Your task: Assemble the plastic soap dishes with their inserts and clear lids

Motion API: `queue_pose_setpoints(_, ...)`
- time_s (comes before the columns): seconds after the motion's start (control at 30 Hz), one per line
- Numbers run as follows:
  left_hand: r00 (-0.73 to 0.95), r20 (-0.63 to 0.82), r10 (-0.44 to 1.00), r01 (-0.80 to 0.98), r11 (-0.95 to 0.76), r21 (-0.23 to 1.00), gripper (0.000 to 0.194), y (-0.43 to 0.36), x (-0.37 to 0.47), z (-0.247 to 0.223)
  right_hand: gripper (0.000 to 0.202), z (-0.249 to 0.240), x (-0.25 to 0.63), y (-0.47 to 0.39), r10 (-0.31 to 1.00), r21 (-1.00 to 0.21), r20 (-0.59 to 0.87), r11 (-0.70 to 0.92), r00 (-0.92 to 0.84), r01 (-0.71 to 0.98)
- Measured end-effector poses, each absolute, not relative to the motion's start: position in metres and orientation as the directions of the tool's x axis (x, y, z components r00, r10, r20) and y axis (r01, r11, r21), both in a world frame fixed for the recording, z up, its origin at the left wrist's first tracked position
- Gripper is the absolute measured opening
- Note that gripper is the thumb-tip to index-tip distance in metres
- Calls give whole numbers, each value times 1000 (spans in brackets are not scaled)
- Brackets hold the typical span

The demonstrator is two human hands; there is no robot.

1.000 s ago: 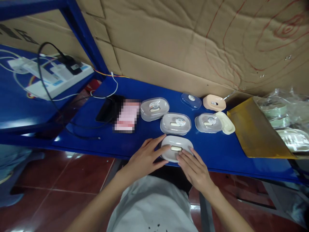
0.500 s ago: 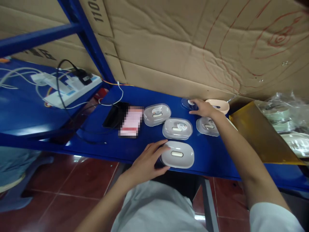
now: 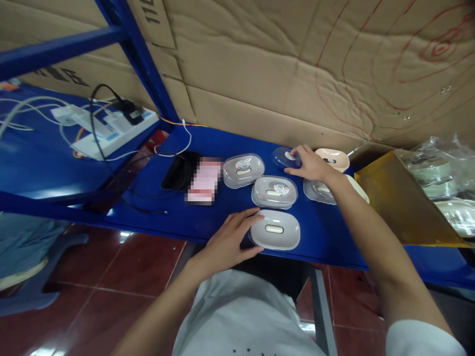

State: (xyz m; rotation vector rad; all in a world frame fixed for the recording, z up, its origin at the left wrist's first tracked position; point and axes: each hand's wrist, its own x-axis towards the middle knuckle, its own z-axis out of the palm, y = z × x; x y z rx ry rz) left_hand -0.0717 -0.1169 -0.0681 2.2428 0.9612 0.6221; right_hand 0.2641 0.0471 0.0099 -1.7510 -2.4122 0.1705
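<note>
My left hand grips the left end of a grey oval soap dish at the table's front edge, thumb in front and fingers behind. The dish has a pale slot in its middle and no cover on it. Farther back, my right hand pinches the right side of a clear plastic lid with a round sticker. Behind the left-hand dish sit two grey soap dishes under clear lids, one nearer and one farther left. Another covered dish lies partly under my right forearm.
A peach soap dish stands against the cardboard wall. My right arm partly hides a cream dish. At the right, an amber-sided box has wrapped dishes beside it. A phone, cables and a power strip are at the left.
My right hand has shifted slightly left with the clear lid, and more of the cream dish shows. My left hand stays on the grey dish. The whole view has moved a little.
</note>
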Motion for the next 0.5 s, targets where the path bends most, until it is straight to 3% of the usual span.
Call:
queue_pose_setpoints(0.1, 623, 193, 758, 438, -542, 717, 83, -116, -72, -70, 66, 28, 264, -15, 889, -310, 361, 399, -282, 863)
queue_pose_setpoints(0.17, 619, 189, 763, 430, -529, 732, 92, -115, -73, -71, 69, 27, 258, -75, 853, -369, 450, 447, -264, 815)
queue_pose_setpoints(0.33, 621, 159, 767, 434, -505, 746, 104, -112, -73, -72, 71, -21, 220, -183, 862, -349, 272, 502, -427, 791)
queue_pose_setpoints(0.5, 656, 147, 740, 437, -532, 725, 85, -112, -73, -69, 70, -46, 208, -179, 839, -314, 206, 544, -503, 778)
